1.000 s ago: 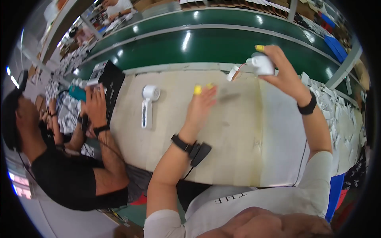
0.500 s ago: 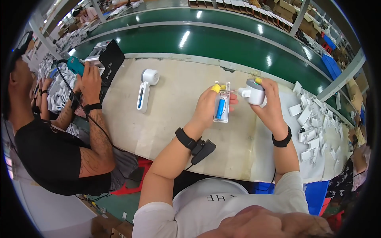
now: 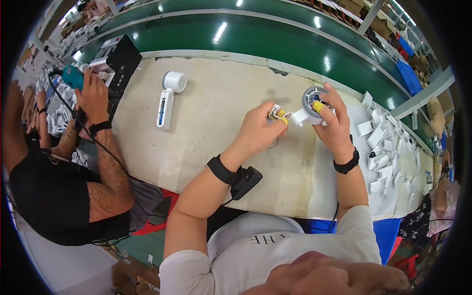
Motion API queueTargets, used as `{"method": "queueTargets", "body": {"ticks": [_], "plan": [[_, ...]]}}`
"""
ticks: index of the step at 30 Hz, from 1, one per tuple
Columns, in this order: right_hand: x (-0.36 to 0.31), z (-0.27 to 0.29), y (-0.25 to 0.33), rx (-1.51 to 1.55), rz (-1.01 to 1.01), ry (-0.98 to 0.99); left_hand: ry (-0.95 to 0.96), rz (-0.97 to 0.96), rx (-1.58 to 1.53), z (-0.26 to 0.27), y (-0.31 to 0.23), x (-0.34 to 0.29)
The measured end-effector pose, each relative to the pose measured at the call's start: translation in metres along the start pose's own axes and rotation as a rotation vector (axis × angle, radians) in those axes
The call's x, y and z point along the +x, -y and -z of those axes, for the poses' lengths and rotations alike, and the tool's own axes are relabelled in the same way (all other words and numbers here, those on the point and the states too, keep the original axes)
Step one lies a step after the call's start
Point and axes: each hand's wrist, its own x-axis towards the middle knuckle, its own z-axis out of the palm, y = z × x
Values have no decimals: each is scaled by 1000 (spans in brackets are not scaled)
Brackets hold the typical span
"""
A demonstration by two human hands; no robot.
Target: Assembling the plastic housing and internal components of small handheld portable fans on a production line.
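My left hand is closed around a white handle shell. Only its end shows past my fingers; in the earlier frame a blue battery and thin wires lay in it. In my right hand is a white round device head with a grey ring, its open face turned up and dark parts visible inside. The head's short neck points at the shell, a small gap apart. Yellow covers sit on some of my fingertips. Left of my hands, a whole white handheld device with a round head lies on the table.
Loose white plastic parts lie heaped at the table's right side. At left, a co-worker's hand grips a teal power tool beside a black box. A green conveyor belt runs along the far side.
My left hand has turned, so the shell's open inside with the battery no longer shows. My right hand has tilted the round head, bringing its open face into view.
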Motion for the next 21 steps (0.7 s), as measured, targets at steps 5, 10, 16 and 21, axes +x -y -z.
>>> {"method": "queueTargets", "body": {"ticks": [5, 10, 16, 21], "plan": [[1, 14, 2, 17, -16, 53, 88, 117, -83, 2, -5, -1], [11, 44, 9, 361, -303, 319, 40, -44, 416, 3, -10, -4], [62, 57, 3, 617, -197, 735, 106, -125, 647, -4, -7, -9], [72, 63, -1, 569, -253, 774, 116, -131, 661, -9, -17, -12]]}}
